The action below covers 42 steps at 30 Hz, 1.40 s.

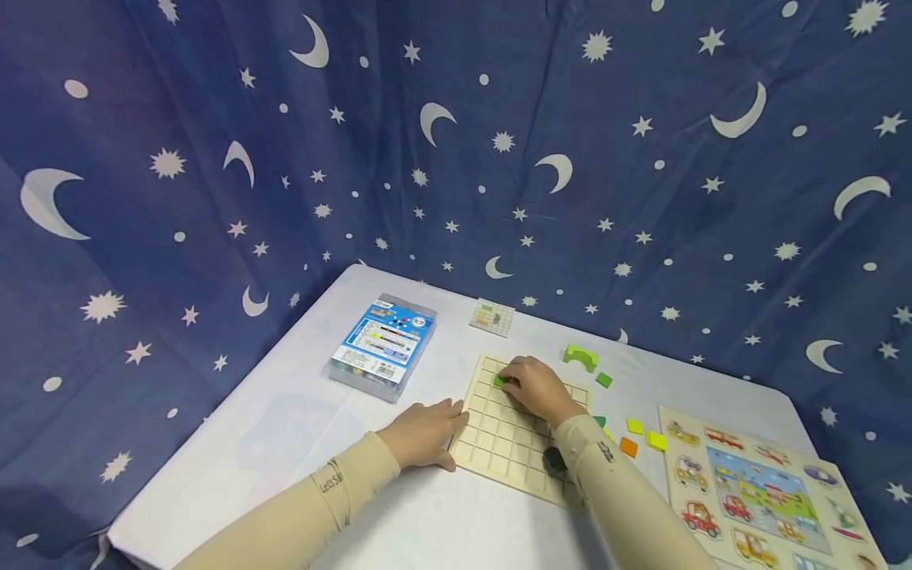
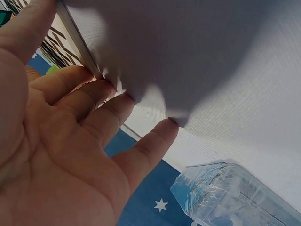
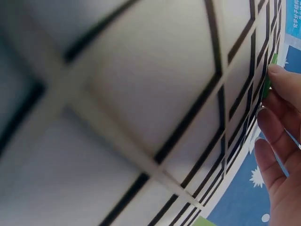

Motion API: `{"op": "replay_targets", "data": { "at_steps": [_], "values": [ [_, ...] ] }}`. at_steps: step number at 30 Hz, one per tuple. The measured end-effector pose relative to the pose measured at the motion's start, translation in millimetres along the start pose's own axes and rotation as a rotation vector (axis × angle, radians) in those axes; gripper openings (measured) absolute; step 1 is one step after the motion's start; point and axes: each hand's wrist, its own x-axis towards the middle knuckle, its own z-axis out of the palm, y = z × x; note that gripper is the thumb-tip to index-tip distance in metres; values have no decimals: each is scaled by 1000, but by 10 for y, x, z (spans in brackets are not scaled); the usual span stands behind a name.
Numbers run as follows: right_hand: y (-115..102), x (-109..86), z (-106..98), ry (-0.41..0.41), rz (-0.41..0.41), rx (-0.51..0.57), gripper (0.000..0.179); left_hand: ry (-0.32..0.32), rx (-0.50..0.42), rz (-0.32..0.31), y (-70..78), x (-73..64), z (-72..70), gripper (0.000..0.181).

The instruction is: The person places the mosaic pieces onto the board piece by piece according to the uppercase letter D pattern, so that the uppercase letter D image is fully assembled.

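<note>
A pale wooden board with a grid of square cells lies on the white table. At its left edge rests my left hand, fingers loosely extended; the left wrist view shows the fingertips along the rim and tabletop. My right hand reaches over the board and pinches a small green block at a cell near the far left corner. In the right wrist view, thumb and forefinger hold this green block by the grid. A black rounded piece sits by my right wrist, partly hidden.
Right of the board lie a green arch block, a green square, yellow squares and an orange square. Behind it is a pattern card. A clear plastic box stands left, a picture puzzle right.
</note>
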Motion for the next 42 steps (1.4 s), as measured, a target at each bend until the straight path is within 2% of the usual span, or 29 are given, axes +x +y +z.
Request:
{"op": "replay_targets", "data": {
  "at_steps": [6, 12, 18, 23, 27, 35, 42],
  "values": [
    [-9, -8, -12, 25, -52, -39, 21, -7, -31, -13, -17, 0, 7, 84],
    [155, -164, -208, 62, -10, -57, 24, 9, -46, -2, 25, 9, 11, 84],
    [480, -352, -412, 106, 88, -120, 28, 18, -56, -1, 6, -14, 9, 83],
    [771, -528, -544, 144, 215, -196, 29, 20, -58, 1, -3, -1, 19, 83],
    [972, -663, -607, 132, 321, -216, 27, 14, -70, -1, -1, 17, 36, 84],
    [1203, -740, -566, 17, 460, -219, 31, 9, -62, -7, -23, 28, 62, 84],
    [1284, -721, -470, 10, 471, -234, 34, 1, -36, -11, -27, 26, 63, 84]
  ]
}}
